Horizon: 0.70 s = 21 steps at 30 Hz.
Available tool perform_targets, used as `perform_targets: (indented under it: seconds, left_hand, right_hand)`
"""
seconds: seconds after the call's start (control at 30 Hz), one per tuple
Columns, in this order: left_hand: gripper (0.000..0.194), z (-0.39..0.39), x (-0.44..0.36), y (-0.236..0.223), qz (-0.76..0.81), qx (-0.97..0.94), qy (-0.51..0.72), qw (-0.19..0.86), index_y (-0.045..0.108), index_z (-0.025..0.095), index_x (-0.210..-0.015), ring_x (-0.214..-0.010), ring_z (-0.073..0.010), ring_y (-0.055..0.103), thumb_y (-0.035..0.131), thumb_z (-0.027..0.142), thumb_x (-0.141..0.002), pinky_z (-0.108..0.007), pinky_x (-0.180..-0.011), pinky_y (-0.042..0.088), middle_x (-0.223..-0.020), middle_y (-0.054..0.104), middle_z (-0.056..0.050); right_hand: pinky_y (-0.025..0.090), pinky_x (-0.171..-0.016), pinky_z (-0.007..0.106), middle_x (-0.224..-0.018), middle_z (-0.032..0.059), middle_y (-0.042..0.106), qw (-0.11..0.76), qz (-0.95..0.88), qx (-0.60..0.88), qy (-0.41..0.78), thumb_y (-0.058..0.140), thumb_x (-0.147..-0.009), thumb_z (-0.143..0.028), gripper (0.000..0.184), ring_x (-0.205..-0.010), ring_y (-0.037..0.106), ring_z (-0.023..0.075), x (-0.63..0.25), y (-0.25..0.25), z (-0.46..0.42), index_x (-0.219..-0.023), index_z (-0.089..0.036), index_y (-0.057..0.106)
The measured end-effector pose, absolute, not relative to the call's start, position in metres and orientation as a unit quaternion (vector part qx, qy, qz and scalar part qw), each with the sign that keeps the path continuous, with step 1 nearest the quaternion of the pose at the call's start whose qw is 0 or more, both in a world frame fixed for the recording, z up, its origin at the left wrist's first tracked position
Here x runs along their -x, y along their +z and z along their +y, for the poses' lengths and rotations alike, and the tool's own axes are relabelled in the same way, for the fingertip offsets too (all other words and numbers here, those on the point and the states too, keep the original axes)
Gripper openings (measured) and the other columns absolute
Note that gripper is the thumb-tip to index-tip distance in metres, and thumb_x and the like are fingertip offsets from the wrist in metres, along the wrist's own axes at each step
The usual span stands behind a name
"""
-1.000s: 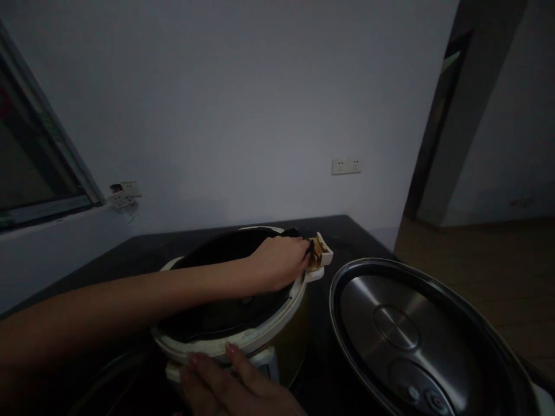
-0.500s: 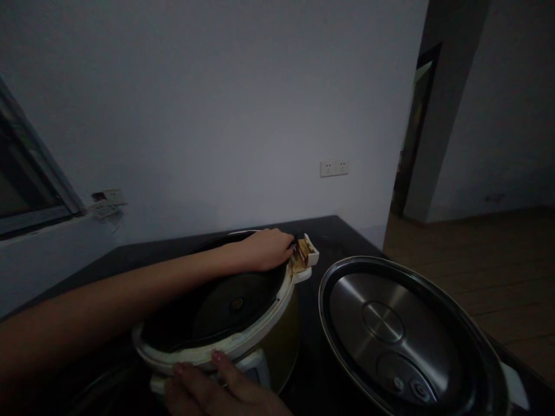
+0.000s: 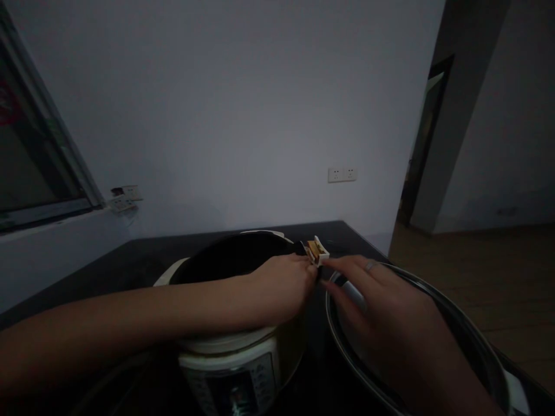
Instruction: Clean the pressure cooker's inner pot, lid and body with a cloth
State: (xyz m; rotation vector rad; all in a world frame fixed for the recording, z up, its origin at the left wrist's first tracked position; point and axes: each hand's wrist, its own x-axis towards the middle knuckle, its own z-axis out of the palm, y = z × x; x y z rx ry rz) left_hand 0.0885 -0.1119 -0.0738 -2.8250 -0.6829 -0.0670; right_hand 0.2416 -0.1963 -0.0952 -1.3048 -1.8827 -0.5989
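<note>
A pale electric pressure cooker (image 3: 229, 342) with its lid off stands on the dark counter, its button panel facing me. Inside is a dark pot (image 3: 234, 254). My left arm reaches across the opening, and my left hand (image 3: 284, 286) is closed at the right rim, its fingertips partly hidden. There a white, brown-stained bracket (image 3: 318, 251) sticks up from the rim. From the right comes my right hand (image 3: 385, 306), wearing a ring, with thumb and forefinger closed in at the bracket's lower edge. Below this hand lies the cooker's round lid (image 3: 437, 292), inner side up.
The black counter (image 3: 151, 248) meets a pale wall (image 3: 243, 127) at the back. Wall sockets (image 3: 342, 174) are at the right, with loose sockets (image 3: 124, 199) beside the window (image 3: 39, 144). Beyond the counter's right edge are a tiled floor (image 3: 468, 277) and a doorway (image 3: 425, 133).
My right hand has left the cooker's front and moved up to the bracket at its right. The left hand stays at that rim. The cooker's front panel now shows more fully.
</note>
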Motion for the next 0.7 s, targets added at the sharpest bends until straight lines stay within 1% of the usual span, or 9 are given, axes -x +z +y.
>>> perform_targets:
  seconds: [0.07, 0.13, 0.2, 0.27, 0.37, 0.47, 0.57, 0.63, 0.7]
  left_hand:
    - [0.032, -0.117, -0.085, -0.079, -0.232, 0.960, -0.034, 0.155, 0.058, 0.009, -0.117, -0.121, -0.0242, 0.055, 0.044, 0.016, -0.089, -0.036, -0.104, 0.040, -0.127, 0.061, -0.017]
    - [0.036, -0.126, -0.080, -0.085, -0.227, 0.956, -0.030, 0.182, 0.055, 0.006, -0.121, -0.126, -0.0250, 0.051, 0.044, 0.018, -0.089, -0.037, -0.107, 0.037, -0.133, 0.056, -0.019]
    - [0.040, -0.138, -0.073, -0.088, -0.219, 0.957, -0.019, 0.190, 0.053, 0.004, -0.125, -0.128, -0.0257, 0.049, 0.045, 0.018, -0.089, -0.037, -0.107, 0.037, -0.136, 0.054, -0.021]
    - [0.043, -0.152, -0.063, -0.091, -0.214, 0.959, -0.015, 0.184, 0.050, 0.003, -0.129, -0.130, -0.0257, 0.047, 0.042, 0.019, -0.090, -0.038, -0.108, 0.037, -0.138, 0.050, -0.021]
    - [0.046, -0.175, -0.042, -0.094, -0.207, 0.961, -0.047, 0.175, 0.046, 0.005, -0.135, -0.135, -0.0256, 0.040, 0.036, 0.019, -0.093, -0.041, -0.112, 0.033, -0.143, 0.043, -0.019]
    - [0.047, -0.193, -0.017, -0.096, -0.185, 0.967, -0.069, 0.163, 0.045, 0.005, -0.137, -0.139, -0.0265, 0.032, 0.033, 0.016, -0.092, -0.044, -0.116, 0.029, -0.144, 0.040, -0.018]
    - [0.049, -0.203, 0.009, -0.095, -0.175, 0.973, -0.066, 0.135, 0.041, 0.008, -0.141, -0.140, -0.0228, 0.029, 0.033, 0.014, -0.093, -0.040, -0.117, 0.028, -0.144, 0.042, -0.014]
    - [0.051, -0.205, 0.028, -0.095, -0.172, 0.974, -0.074, 0.126, 0.034, 0.009, -0.144, -0.141, -0.0196, 0.026, 0.032, 0.012, -0.094, -0.037, -0.117, 0.027, -0.144, 0.043, -0.013]
    - [0.052, -0.205, 0.048, -0.098, -0.170, 0.974, -0.081, 0.127, 0.027, 0.008, -0.147, -0.142, -0.0182, 0.022, 0.032, 0.011, -0.095, -0.036, -0.117, 0.024, -0.143, 0.043, -0.013]
  right_hand:
    - [0.058, -0.070, 0.037, -0.110, 0.0103, 0.069, 0.327, -0.718, 0.570, -0.231, 0.039, -0.094, -0.028, 0.034, -0.092, 0.068, 0.0233, -0.248, -0.094, -0.185, -0.117, -0.018, 0.061]
    - [0.059, -0.074, 0.040, -0.126, 0.0111, 0.062, 0.273, -0.720, 0.602, -0.210, 0.045, -0.092, -0.026, 0.039, -0.105, 0.065, 0.0267, -0.248, -0.099, -0.174, -0.128, -0.017, 0.055]
    - [0.058, -0.081, 0.042, -0.137, 0.0104, 0.055, 0.227, -0.738, 0.610, -0.180, 0.048, -0.090, -0.024, 0.045, -0.116, 0.059, 0.0275, -0.244, -0.106, -0.165, -0.134, -0.017, 0.050]
    - [0.057, -0.086, 0.041, -0.142, 0.0092, 0.049, 0.200, -0.755, 0.606, -0.154, 0.045, -0.092, -0.023, 0.046, -0.122, 0.055, 0.0261, -0.240, -0.111, -0.161, -0.137, -0.017, 0.047]
    - [0.056, -0.088, 0.040, -0.144, 0.0085, 0.047, 0.201, -0.752, 0.610, -0.145, 0.038, -0.094, -0.025, 0.046, -0.121, 0.056, 0.0246, -0.241, -0.115, -0.159, -0.139, -0.017, 0.045]
    - [0.056, -0.088, 0.043, -0.142, 0.0090, 0.049, 0.215, -0.747, 0.608, -0.161, 0.037, -0.093, -0.031, 0.047, -0.119, 0.057, 0.0263, -0.245, -0.118, -0.157, -0.138, -0.018, 0.047]
    - [0.054, -0.090, 0.048, -0.142, 0.0103, 0.049, 0.225, -0.756, 0.591, -0.168, 0.037, -0.093, -0.038, 0.051, -0.121, 0.056, 0.0290, -0.249, -0.123, -0.154, -0.141, -0.019, 0.042]
    - [0.051, -0.094, 0.049, -0.143, 0.0122, 0.047, 0.227, -0.766, 0.578, -0.166, 0.035, -0.094, -0.039, 0.054, -0.123, 0.054, 0.0294, -0.252, -0.126, -0.152, -0.143, -0.018, 0.038]
    - [0.049, -0.097, 0.049, -0.146, 0.0126, 0.043, 0.224, -0.772, 0.571, -0.166, 0.032, -0.095, -0.041, 0.055, -0.125, 0.052, 0.0298, -0.256, -0.129, -0.150, -0.145, -0.018, 0.035]
